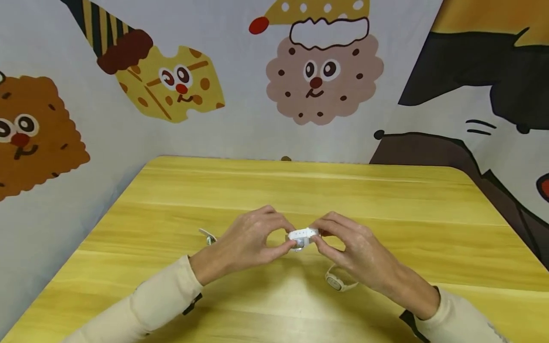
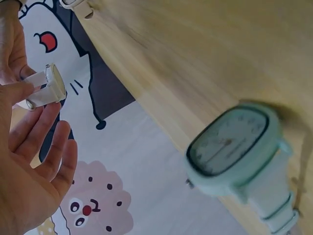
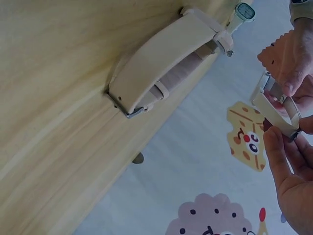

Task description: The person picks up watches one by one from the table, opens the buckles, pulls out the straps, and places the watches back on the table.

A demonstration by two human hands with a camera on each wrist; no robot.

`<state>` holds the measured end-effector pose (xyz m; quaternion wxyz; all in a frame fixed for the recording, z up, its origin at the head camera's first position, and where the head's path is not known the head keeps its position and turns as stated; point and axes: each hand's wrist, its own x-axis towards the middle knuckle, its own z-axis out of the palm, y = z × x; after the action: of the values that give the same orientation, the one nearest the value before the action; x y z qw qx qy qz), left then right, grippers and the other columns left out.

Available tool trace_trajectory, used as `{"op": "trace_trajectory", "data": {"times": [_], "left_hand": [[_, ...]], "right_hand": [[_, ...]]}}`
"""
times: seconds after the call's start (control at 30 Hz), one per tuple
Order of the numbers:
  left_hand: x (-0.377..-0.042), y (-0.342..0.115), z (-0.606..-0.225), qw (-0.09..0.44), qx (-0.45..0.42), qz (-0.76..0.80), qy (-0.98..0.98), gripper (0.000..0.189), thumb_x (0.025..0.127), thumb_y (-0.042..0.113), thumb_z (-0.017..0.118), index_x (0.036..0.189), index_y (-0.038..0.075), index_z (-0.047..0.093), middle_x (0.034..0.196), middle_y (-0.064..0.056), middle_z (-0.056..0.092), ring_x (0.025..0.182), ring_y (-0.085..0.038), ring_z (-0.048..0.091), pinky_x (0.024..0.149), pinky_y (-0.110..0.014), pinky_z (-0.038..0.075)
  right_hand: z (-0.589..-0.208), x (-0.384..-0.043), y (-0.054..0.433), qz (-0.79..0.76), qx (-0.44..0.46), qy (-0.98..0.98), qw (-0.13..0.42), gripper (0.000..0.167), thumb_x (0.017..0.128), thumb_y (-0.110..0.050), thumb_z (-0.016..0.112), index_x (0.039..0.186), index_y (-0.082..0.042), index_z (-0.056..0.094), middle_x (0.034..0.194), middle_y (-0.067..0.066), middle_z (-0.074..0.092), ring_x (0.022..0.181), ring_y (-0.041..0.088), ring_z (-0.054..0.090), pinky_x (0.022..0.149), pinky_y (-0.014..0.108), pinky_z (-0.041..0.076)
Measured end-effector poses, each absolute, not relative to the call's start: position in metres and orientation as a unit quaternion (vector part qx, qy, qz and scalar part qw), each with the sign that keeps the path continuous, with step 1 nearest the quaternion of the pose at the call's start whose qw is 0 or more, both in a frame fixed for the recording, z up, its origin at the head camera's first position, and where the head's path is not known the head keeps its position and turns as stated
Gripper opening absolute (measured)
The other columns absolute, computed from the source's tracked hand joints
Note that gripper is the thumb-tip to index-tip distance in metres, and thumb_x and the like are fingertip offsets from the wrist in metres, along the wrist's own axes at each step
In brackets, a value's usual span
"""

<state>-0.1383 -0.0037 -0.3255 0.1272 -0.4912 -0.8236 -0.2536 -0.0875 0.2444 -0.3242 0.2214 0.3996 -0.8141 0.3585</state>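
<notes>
A white wristwatch point(image 1: 303, 233) is held above the table between both hands, its strap bent round into a loop. My left hand point(image 1: 253, 238) pinches the watch-case side between thumb and fingers. At the other end, the buckle side of the strap, my right hand point(image 1: 362, 247) pinches with thumb and index finger. The left wrist view shows the face of the white watch point(image 2: 57, 81) turned sideways, the strap point(image 2: 39, 88) folded behind it. Seen from the right wrist, the white strap point(image 3: 274, 110) stretches between the fingertips of both hands.
A cream wristwatch point(image 1: 336, 281) lies on the wooden table point(image 1: 274, 190) just below my right hand. Beside my left wrist lies a mint-green wristwatch point(image 1: 209, 237), its square dial point(image 2: 227, 142) visible in the left wrist view. A cartoon-printed cloth point(image 1: 240, 133) hangs behind the table.
</notes>
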Motion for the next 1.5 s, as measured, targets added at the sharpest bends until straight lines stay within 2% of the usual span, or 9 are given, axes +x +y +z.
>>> {"op": "trace_trajectory", "data": {"times": [0.1,0.23,0.33,0.43,0.6,0.7,1.07,1.27,1.5], "left_hand": [[-0.136,-0.009,-0.326,0.126,-0.482,-0.249,-0.831,0.016,0.089,0.027,0.081,0.098,0.014,0.076,0.1,0.005,0.074,0.09,-0.011,0.062,0.069,-0.021,0.052],[-0.132,-0.011,-0.327,0.111,-0.467,-0.241,-0.844,0.023,0.09,0.031,0.081,0.103,0.013,0.075,0.106,0.004,0.073,0.098,-0.012,0.062,0.077,-0.026,0.055],[-0.129,-0.01,-0.328,0.113,-0.462,-0.255,-0.842,0.037,0.09,0.039,0.08,0.112,0.011,0.073,0.115,0.002,0.07,0.107,-0.013,0.06,0.085,-0.029,0.055],[-0.126,-0.008,-0.326,0.142,-0.477,-0.287,-0.818,0.041,0.09,0.039,0.079,0.117,0.009,0.072,0.117,0.001,0.068,0.109,-0.013,0.059,0.087,-0.026,0.054],[-0.125,-0.005,-0.319,0.194,-0.51,-0.327,-0.771,0.021,0.092,0.025,0.079,0.105,0.009,0.074,0.104,0.005,0.07,0.095,-0.007,0.057,0.078,-0.014,0.049],[-0.124,-0.005,-0.316,0.21,-0.519,-0.327,-0.761,0.016,0.092,0.02,0.08,0.102,0.009,0.074,0.1,0.005,0.07,0.09,-0.007,0.057,0.075,-0.012,0.047],[-0.116,-0.012,-0.317,0.218,-0.511,-0.348,-0.755,0.013,0.09,0.015,0.078,0.1,0.009,0.073,0.098,0.003,0.071,0.089,-0.01,0.06,0.075,-0.013,0.049],[-0.113,-0.014,-0.317,0.213,-0.508,-0.354,-0.756,0.012,0.087,0.014,0.075,0.098,0.01,0.072,0.097,0.002,0.071,0.087,-0.011,0.06,0.069,-0.016,0.051],[-0.108,-0.02,-0.32,0.211,-0.504,-0.36,-0.756,0.012,0.086,0.014,0.077,0.096,0.011,0.072,0.093,0.003,0.071,0.08,-0.011,0.057,0.062,-0.014,0.046]], "right_hand": [[-0.322,-0.086,0.242,0.371,0.394,-0.814,0.212,0.025,0.104,-0.023,0.06,0.112,-0.001,0.069,0.107,0.0,0.066,0.091,0.017,0.07,0.08,0.022,0.057],[-0.317,-0.083,0.241,0.386,0.385,-0.817,0.188,0.017,0.094,-0.007,0.074,0.11,-0.002,0.07,0.106,-0.002,0.066,0.091,0.016,0.07,0.079,0.023,0.057],[-0.314,-0.082,0.239,0.386,0.385,-0.819,0.178,0.033,0.081,0.013,0.078,0.108,-0.003,0.07,0.104,-0.002,0.067,0.09,0.015,0.07,0.078,0.023,0.058],[-0.313,-0.081,0.235,0.39,0.393,-0.814,0.176,0.029,0.084,0.01,0.077,0.109,-0.004,0.07,0.104,-0.003,0.067,0.091,0.015,0.07,0.078,0.024,0.058],[-0.308,-0.081,0.228,0.399,0.401,-0.805,0.177,0.021,0.09,0.004,0.073,0.109,-0.005,0.072,0.106,-0.002,0.066,0.093,0.014,0.069,0.08,0.025,0.057],[-0.306,-0.081,0.227,0.395,0.4,-0.806,0.187,0.018,0.09,0.001,0.073,0.106,-0.005,0.073,0.105,-0.002,0.067,0.091,0.014,0.069,0.079,0.025,0.058],[-0.304,-0.077,0.217,0.411,0.406,-0.793,0.195,0.013,0.088,-0.001,0.072,0.101,-0.005,0.075,0.102,-0.001,0.068,0.087,0.013,0.069,0.077,0.026,0.058],[-0.304,-0.074,0.21,0.421,0.404,-0.787,0.201,0.015,0.085,0.002,0.071,0.098,-0.004,0.075,0.1,0.0,0.068,0.086,0.014,0.069,0.076,0.027,0.059],[-0.311,-0.072,0.205,0.454,0.41,-0.766,0.195,0.014,0.086,0.003,0.069,0.096,-0.005,0.074,0.097,0.001,0.067,0.085,0.016,0.07,0.074,0.03,0.06]]}}
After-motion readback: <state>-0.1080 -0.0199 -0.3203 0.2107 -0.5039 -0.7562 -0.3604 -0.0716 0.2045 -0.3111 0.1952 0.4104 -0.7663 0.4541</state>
